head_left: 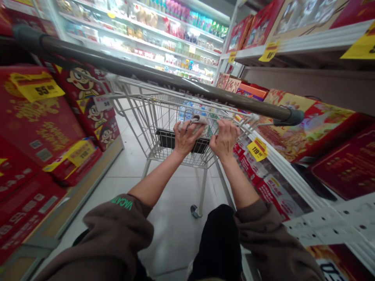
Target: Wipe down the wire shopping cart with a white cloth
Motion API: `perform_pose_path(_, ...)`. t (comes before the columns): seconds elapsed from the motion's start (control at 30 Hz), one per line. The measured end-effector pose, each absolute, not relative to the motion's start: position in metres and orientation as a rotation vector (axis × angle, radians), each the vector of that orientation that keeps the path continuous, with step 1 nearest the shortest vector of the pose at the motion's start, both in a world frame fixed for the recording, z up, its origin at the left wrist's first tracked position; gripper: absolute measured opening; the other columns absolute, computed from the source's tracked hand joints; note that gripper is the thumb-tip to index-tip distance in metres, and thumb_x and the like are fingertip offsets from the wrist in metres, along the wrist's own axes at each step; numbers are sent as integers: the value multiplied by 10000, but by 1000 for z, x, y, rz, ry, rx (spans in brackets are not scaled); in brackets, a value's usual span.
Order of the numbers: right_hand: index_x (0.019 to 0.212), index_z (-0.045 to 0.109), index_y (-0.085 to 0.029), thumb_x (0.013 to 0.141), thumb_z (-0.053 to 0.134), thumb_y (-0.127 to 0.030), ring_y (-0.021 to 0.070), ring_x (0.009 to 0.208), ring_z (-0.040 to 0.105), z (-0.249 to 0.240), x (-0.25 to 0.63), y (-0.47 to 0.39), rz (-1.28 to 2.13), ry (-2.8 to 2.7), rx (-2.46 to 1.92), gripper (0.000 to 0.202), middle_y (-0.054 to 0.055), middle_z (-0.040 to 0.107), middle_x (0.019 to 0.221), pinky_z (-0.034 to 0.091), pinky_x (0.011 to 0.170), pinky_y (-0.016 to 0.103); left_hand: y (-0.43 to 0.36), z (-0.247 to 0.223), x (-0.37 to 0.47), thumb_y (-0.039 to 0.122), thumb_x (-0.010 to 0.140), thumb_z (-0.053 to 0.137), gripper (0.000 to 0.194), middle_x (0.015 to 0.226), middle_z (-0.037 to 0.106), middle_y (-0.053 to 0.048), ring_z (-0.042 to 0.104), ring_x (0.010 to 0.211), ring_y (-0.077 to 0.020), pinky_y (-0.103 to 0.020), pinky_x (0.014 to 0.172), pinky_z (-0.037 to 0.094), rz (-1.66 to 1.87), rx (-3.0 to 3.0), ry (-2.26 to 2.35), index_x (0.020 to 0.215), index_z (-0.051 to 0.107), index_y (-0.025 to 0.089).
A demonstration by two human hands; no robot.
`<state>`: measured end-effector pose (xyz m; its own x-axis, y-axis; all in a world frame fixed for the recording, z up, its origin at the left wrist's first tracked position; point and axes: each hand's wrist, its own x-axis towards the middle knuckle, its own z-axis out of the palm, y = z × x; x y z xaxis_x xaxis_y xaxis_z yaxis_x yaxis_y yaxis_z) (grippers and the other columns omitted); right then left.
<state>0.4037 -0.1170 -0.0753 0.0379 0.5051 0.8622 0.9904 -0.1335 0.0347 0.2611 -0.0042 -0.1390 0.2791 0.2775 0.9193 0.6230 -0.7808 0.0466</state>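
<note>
A wire shopping cart (137, 113) stands in front of me, its thick grey handlebar (125, 70) slanting across the view above my hands. Low at the cart's rear panel, my left hand (185, 137) is closed on a crumpled greyish cloth (199, 120), pressed against the wires. To its right, my right hand (225, 141) curls its fingers over the rear wires near the cart's corner. Just below and behind my left hand is a black panel (165, 139) on the cart. Clear bottles with blue (187, 109) show through the wires inside the basket.
Red gift boxes (29, 117) with yellow price tags are stacked on the left. Shelves (293, 47) of boxed and packaged food run close along the right. A lit refrigerated display (152, 35) stands ahead. A cart wheel (195, 211) rests on the tiled floor (172, 195).
</note>
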Motion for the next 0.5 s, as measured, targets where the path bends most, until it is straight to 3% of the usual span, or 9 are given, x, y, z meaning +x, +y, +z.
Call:
perform_pose_path(0.17, 1468, 502, -229, 828, 487, -229, 302, 1470, 409, -75, 394, -107, -934, -1620, -1730, 640, 115, 532, 1550, 249, 1156, 517, -5, -172, 246, 172, 1034, 504, 427, 1317, 699, -36, 539, 1307, -247, -513, 1171, 336, -1398, -2315, -756, 1334, 660, 433)
perform_pose_path(0.4, 1469, 529, -278, 826, 474, -227, 330, 1408, 415, -69, 380, -105, -853, -1579, -1742, 647, 66, 577, 1508, 293, 1120, 524, -2, -123, 250, 283, 1056, 484, 397, 1365, 627, -59, 450, 1383, -280, -525, 1234, 268, -1644, -2141, -924, 1391, 631, 437)
perform_pose_path(0.5, 1460, 542, -268, 815, 479, -241, 335, 1400, 412, -68, 380, -104, -842, -1573, -1737, 649, 66, 578, 1503, 301, 1118, 529, 4, -132, 248, 262, 1043, 500, 380, 1339, 620, -85, 479, 1351, -291, -501, 1172, 354, -1659, -2130, -992, 1353, 672, 399)
